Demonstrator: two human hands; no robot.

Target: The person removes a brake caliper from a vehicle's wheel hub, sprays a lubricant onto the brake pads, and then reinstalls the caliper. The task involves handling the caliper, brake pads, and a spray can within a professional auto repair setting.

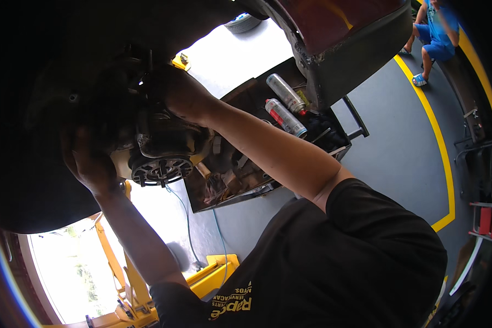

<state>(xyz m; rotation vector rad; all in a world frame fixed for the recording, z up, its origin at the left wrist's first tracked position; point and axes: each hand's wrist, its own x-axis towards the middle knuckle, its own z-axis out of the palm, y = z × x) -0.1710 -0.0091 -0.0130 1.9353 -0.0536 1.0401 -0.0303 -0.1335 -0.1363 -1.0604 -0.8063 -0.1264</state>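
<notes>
**Overhead, both hands up at a car's wheel hub**

Right now I am looking up from under a raised car, and both of my arms reach overhead into its dark wheel well. My left hand [87, 164] sits on the left side of the wheel hub assembly [161, 147], fingers curled together against the shadowed metal; I cannot tell whether they actually clamp a part or only press on it. My right hand [175, 93] is higher, pushed in above the hub, wrapped around something in the dark; the fingers look closed, yet what they grip is hidden from me.

The hub assembly hangs between the two hands, a grimy housing with a round slotted disc [161, 170] at its lower face, studs showing on it.

Beyond my right forearm stands a black tool cart [344, 147] with an open tray. Two spray cans [285, 106] lie side by side in it, silver bodied, one with a red band, and loose tools lie near them. A thin blue hose [188, 218] trails down past the cart toward a yellow lift arm [213, 273] on the grey floor. A yellow line [440, 147] curves across that floor. At the upper right a person in blue clothes [436, 33] is seated, well apart from me.
</notes>
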